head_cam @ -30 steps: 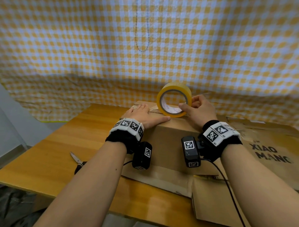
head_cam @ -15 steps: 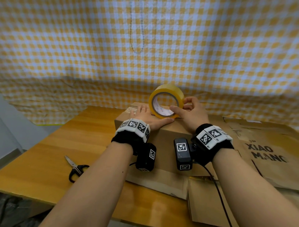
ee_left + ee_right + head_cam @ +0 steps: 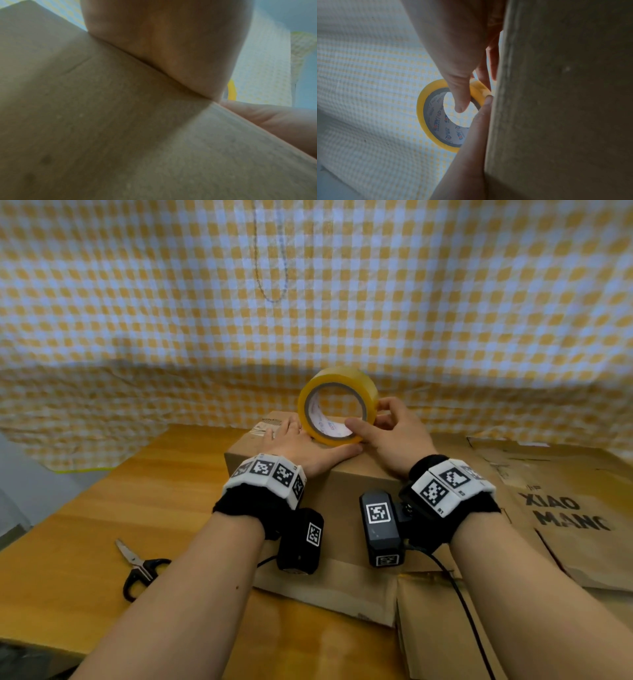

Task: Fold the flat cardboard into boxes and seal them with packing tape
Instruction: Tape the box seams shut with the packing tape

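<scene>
A folded brown cardboard box (image 3: 346, 491) stands on the wooden table, its top facing up. A yellow roll of packing tape (image 3: 337, 405) stands on edge on the box top. My right hand (image 3: 387, 433) grips the roll, thumb inside the core and fingers behind it; the right wrist view shows the same roll of tape (image 3: 435, 117) with the thumb through its hole. My left hand (image 3: 301, 443) lies flat on the box top just left of the roll, fingers straight, pressing down. In the left wrist view the palm meets the box (image 3: 120, 121) edge.
Black-handled scissors (image 3: 137, 566) lie on the table (image 3: 102, 525) to the left of the box. Flat cardboard sheets printed "XIAO MANG" (image 3: 565, 515) lie at the right, and more cardboard (image 3: 438, 628) sits in front. A yellow checked cloth (image 3: 308, 302) hangs behind.
The tape roll and my right hand have shifted left along the box top toward my left hand. The left hand stays pressed flat on the box.
</scene>
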